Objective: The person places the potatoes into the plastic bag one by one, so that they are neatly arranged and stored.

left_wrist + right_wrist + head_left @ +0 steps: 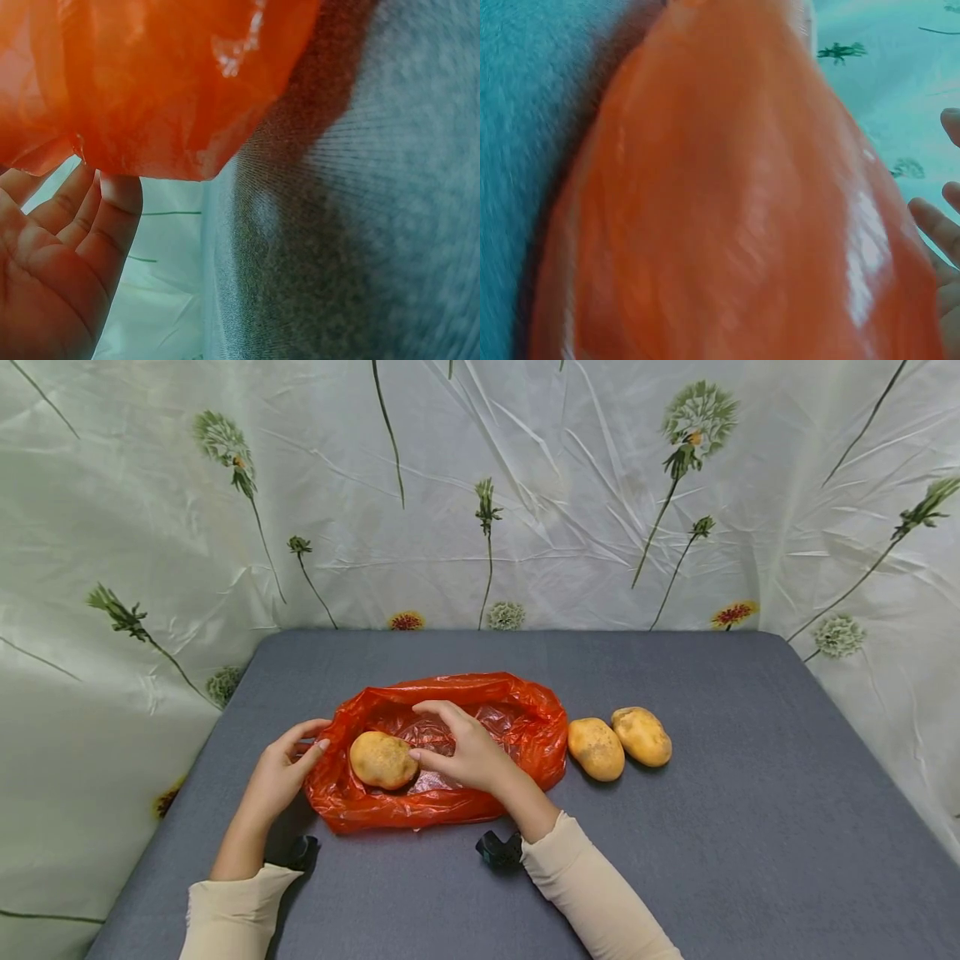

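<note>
A red plastic bag (435, 814) lies on the table with its mouth spread wide. Inside it, at the left end, sits a yellow-brown potato (381, 762). My left hand (283, 768) pinches the bag's left edge; in the left wrist view its fingertips go behind the orange-red plastic (172, 97). Over the bag's mouth is my right hand (472, 752), fingers loosely bent and apart, the thumb tip at the potato's right side. Whether that thumb touches the potato is hard to tell. The bag's side (742, 210) fills most of the right wrist view.
Two more potatoes, one (596, 749) close against the bag's right end and another (642, 737) just right of it, lie on the grey table (750, 860). A dandelion-patterned curtain (570, 485) hangs behind the table. Each wrist carries a black camera (498, 850).
</note>
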Available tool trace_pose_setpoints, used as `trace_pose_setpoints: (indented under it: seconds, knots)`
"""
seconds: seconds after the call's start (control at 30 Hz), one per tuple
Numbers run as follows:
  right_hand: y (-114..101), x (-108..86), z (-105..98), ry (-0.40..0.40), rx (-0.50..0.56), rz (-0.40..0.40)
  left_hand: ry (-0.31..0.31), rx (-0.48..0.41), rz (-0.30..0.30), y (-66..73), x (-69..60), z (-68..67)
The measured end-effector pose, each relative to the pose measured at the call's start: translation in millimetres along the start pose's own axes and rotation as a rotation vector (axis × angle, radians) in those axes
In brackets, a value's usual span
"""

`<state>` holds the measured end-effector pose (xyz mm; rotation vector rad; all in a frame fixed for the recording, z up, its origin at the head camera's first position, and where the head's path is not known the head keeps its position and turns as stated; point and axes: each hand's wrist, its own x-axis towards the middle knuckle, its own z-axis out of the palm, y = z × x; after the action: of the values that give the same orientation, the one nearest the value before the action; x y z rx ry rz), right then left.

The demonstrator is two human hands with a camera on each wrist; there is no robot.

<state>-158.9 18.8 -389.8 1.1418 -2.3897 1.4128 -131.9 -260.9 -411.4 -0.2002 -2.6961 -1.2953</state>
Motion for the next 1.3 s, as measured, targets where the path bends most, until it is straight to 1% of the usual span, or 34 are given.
trace_pose_setpoints:
  seconds: [0.27,0.53,0.77,0.97,1.13,1.2,1.3]
  knots:
    - [-1,-9.0,-26,0.07,-0.038,-0.054,-0.001,-0.008,0.009,0.8,-0.1,0.7]
    - [3,-23.0,-48,0.125,-0.081,-0.041,0.004,0.0,0.009,-1.2,-0.1,0.1]
    - [10,-33.6,-67,0.159,-0.102,-0.054,0.007,0.002,0.005,-1.1,-0.1,0.5]
    - [17,-48.7,-83,0.183,-0.146,-0.036,0.01,0.0,0.017,2.9,-0.8,0.9]
    - [24,-62.3,-96,0.196,-0.187,-0.001,0.013,0.007,0.007,10.2,-1.4,1.6]
    - [26,-67.0,-102,0.199,-0.208,0.018,0.01,0.009,0.004,9.8,-1.6,1.6]
    - [29,-73.7,-109,0.208,-0.229,0.041,0.006,0.006,0.0,4.6,-1.2,2.0]
